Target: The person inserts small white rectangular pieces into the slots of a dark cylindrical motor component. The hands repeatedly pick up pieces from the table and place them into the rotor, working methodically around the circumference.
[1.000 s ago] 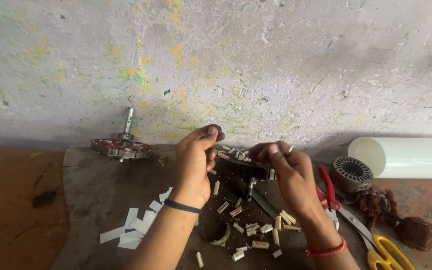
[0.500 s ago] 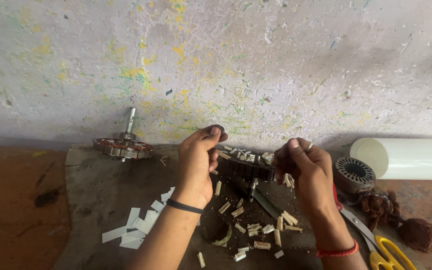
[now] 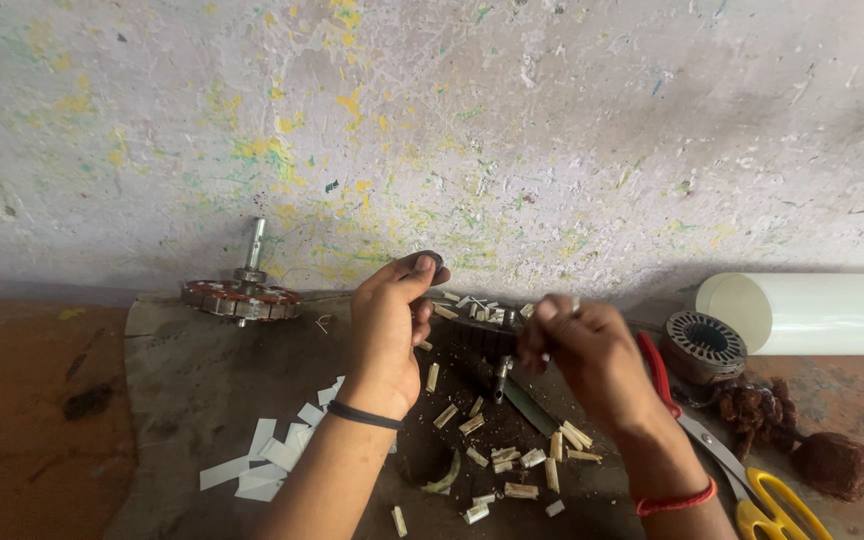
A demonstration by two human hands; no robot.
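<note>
My left hand (image 3: 389,330) and my right hand (image 3: 582,350) together hold a dark round motor stator (image 3: 482,325) with a shaft pointing down, just above a dark mat (image 3: 202,400). Pale strips stick out of the stator's slots along its top. My left hand grips its left rim with the thumb on top. The fingers of my right hand are closed around its right side and look blurred. Several short pale strips (image 3: 507,460) lie scattered on the mat below my hands.
A motor rotor with an upright shaft (image 3: 242,295) stands at the mat's far left. White paper strips (image 3: 272,455) lie near my left forearm. To the right are a ringed stator core (image 3: 704,345), a white roll (image 3: 812,312), scissors (image 3: 752,490), red-handled pliers (image 3: 657,365) and brown wire clumps (image 3: 837,465).
My right hand has shifted right and up along the stator's right side, and the stator has turned a little. My left hand has kept its grip.
</note>
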